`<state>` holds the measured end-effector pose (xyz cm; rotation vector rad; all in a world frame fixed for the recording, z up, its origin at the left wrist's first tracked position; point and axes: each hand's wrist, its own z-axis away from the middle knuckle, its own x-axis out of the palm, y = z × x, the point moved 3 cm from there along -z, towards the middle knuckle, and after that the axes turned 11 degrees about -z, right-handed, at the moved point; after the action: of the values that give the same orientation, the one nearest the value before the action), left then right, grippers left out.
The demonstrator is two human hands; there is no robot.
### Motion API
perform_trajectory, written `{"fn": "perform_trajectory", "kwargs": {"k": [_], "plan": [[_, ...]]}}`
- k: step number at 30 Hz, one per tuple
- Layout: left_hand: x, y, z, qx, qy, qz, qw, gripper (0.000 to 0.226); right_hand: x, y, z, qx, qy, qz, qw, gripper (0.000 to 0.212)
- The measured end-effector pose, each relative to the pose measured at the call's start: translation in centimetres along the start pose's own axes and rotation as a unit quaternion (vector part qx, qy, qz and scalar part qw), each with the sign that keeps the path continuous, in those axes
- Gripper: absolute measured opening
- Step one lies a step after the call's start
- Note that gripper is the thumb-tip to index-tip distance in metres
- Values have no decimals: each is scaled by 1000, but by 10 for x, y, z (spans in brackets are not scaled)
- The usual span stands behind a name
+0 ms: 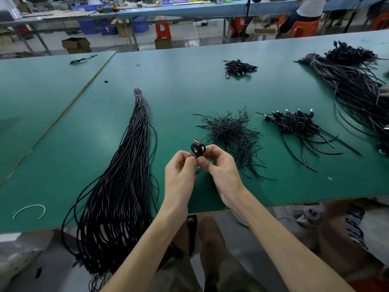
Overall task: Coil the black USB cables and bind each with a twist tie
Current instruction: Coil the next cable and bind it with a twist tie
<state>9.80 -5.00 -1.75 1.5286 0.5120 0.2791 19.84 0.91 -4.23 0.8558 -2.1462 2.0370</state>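
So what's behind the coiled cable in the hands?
The pile of black twist ties on the green table. The left hand and right hand pinch the coiled USB cable, covering its lower half; any tie there is hidden.

Person's wearing baggy olive-brown shorts (pixel 223 275) that are ending around the knee, and what's looking like a black strappy sandal (pixel 193 232) on one foot. Left forearm (pixel 160 232) and right forearm (pixel 271 226) are showing bare right down to the hands.
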Motion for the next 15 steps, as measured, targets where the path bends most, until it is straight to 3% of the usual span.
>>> {"fn": "perform_trajectory", "kwargs": {"k": [3, 6, 11, 13, 15], "plan": [[1, -1, -1, -30, -21, 20, 999, 24, 1, -2, 1, -2, -4, -2, 1000, 38], [-5, -1, -11, -85, -110, 62, 988, 14, 1, -4, 2, -19, -5, 6, 1000, 34], [-18, -4, -25, -198, -229, 115, 946, 22, 6, -9, 3, -46, -37, 31, 998, 32], [-23, -2, -27, -159, -220, 86, 959, 19, 7, -9, 4, -43, -37, 31, 998, 30], [-29, 3, -29, -41, -175, -9, 984, 20, 6, -8, 4, -36, -29, 40, 998, 28]]}}
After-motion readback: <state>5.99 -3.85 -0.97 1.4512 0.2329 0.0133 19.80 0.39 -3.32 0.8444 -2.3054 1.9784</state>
